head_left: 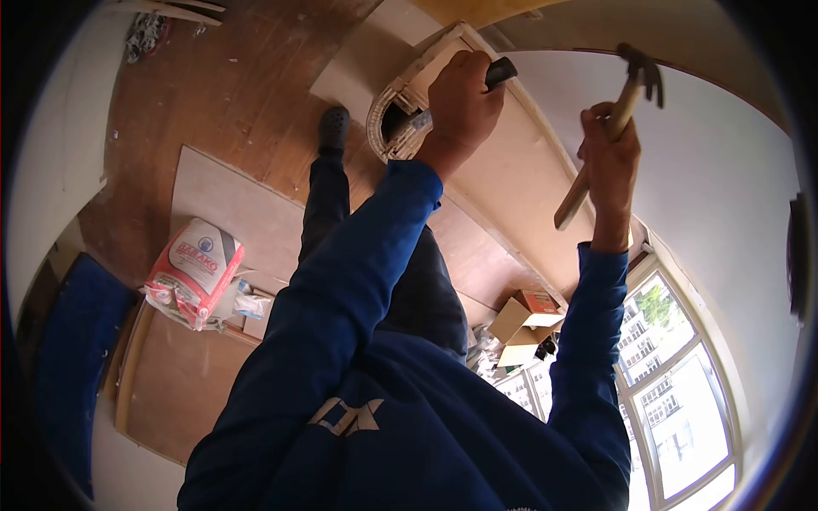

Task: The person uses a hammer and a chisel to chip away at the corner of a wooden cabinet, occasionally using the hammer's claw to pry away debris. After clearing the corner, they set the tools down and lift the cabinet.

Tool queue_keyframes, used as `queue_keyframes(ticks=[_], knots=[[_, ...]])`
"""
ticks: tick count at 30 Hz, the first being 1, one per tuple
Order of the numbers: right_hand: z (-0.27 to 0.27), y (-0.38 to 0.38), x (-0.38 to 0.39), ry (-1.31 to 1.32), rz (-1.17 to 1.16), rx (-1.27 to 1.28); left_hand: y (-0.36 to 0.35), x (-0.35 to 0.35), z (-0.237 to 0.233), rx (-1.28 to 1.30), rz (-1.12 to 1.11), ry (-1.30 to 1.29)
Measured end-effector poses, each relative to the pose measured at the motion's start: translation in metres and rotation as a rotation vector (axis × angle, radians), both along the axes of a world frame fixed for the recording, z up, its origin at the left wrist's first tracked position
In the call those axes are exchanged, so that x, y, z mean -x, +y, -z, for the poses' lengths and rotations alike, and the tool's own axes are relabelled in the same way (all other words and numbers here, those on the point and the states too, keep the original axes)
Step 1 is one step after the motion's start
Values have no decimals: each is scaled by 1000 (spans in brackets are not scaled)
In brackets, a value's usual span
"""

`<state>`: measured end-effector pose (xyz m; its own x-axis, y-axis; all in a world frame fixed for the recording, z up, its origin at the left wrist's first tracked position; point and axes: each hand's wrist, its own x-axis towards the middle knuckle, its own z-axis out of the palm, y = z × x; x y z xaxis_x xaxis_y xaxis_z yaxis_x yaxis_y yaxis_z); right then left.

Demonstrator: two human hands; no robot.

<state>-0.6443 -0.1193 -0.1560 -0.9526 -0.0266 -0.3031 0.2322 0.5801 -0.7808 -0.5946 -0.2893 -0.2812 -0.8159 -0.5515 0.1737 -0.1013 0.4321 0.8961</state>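
Observation:
My left hand (464, 106) is wrapped round a chisel (501, 73), its dark handle end sticking out above the fist. What looks like its grey blade slants down toward a dark opening (394, 117) in the curved, pale-edged end of a long wooden panel (511, 162). Whether the tip touches the edge is hard to tell. To the right, my right hand (610, 153) grips a claw hammer (625, 111) by its wooden handle. The hammer's dark head is raised above that hand, apart from the chisel.
A red and white sack (196, 268) stands at the left near a board (192, 375). Open cardboard boxes (520, 328) sit below the panel, by a window (682, 400). My shoe (334, 128) is on the floor beside the panel's curved end. A blue surface (72, 366) lies far left.

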Motion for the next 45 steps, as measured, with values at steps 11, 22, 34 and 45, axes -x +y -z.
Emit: queue_keyframes(ticks=[11,22,34,45], knots=[[20,-10,33,142,-721,-428,3,-5,5,33,34,-86],[22,-6,33,64,-758,-386,0,-11,6,63,23,-85],[18,-21,31,37,-632,-282,-2,-10,6,37,29,-108],[20,-19,33,-7,-621,-326,-4,-13,8,67,0,-129]])
